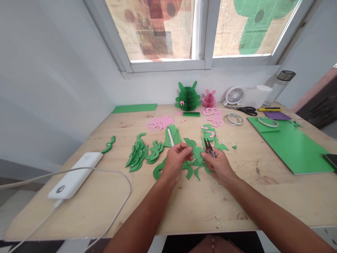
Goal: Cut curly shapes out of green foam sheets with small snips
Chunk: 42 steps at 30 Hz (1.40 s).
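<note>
My left hand (176, 160) has its thumb and fingers closed on the edge of a curved green paper piece (197, 151). A small pair of snips (209, 147) with dark pointed blades sits in my right hand (219, 166), blades pointing away from me. Fingertips of that hand also lie against the green paper's right side. Under both hands are green paper scraps and curved cut-outs (187, 171), partly covered. Left of my left hand lie piles of green curved cut-outs (137, 154). A white pen (170, 137) rests on green paper just beyond my hands.
Pink paper cut-outs (161, 122), a green honeycomb paper figure (187, 98) and a smaller pink one (209, 99) are farther back. Black scissors (246, 110), tape rolls (236, 119) and green sheets (295, 149) occupy the right. A white power bank (76, 174) with a cable lies left.
</note>
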{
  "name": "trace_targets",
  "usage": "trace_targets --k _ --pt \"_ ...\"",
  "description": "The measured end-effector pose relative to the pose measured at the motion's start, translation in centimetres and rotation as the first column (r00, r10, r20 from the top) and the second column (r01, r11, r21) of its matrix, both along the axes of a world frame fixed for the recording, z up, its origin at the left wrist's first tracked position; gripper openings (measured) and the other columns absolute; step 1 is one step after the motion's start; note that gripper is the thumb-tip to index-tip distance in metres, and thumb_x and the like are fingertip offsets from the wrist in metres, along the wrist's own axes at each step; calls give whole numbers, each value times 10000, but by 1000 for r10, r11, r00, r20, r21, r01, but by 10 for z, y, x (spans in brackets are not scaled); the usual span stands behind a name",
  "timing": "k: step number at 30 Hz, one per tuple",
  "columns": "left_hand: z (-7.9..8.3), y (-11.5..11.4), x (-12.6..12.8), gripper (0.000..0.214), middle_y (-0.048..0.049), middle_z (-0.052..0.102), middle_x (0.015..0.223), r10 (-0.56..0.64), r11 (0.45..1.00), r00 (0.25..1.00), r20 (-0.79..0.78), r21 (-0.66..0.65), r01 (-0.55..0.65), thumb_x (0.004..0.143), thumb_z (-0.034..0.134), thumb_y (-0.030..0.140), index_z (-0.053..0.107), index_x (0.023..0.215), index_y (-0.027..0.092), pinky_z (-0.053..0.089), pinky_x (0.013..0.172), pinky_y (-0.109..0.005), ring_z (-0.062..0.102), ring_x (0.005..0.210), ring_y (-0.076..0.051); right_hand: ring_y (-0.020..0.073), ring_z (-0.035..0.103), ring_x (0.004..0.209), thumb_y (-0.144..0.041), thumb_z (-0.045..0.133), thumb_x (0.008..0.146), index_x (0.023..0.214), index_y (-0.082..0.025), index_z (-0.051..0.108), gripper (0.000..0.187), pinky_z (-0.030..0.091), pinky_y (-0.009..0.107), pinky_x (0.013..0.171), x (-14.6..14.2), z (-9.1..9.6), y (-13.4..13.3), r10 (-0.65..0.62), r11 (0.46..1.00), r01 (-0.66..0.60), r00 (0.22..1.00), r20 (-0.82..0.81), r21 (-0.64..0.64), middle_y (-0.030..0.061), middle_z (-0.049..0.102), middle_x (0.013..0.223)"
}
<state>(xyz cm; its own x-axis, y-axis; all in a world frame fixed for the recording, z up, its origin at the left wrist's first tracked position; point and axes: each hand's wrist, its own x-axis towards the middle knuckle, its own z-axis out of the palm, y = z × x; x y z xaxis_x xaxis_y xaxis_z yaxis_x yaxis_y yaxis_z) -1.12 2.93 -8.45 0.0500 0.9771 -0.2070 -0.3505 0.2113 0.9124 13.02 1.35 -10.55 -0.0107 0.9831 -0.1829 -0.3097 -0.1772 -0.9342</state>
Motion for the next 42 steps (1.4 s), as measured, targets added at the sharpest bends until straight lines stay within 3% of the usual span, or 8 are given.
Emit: trace_targets --k 25,42 --pt "0 -4 1 167 -15 614 596 -108 994 993 -43 -5 108 598 732 258 635 674 146 443 536 -241 527 515 -105 39 179 393 -372 788 598 722 -166 554 335 112 203 367 7 -3 5 -99 995 99 992 -80 2 -113 282 466" --pt "0 -4 2 222 13 581 531 -92 995 996 -6 -27 92 562 782 257 622 660 139 439 525 -228 532 507 -104 34 179 379 -386 783 621 721 -167 538 344 85 209 367 7 -1 4 -28 999 30 998 -58 22 -115 281 462"
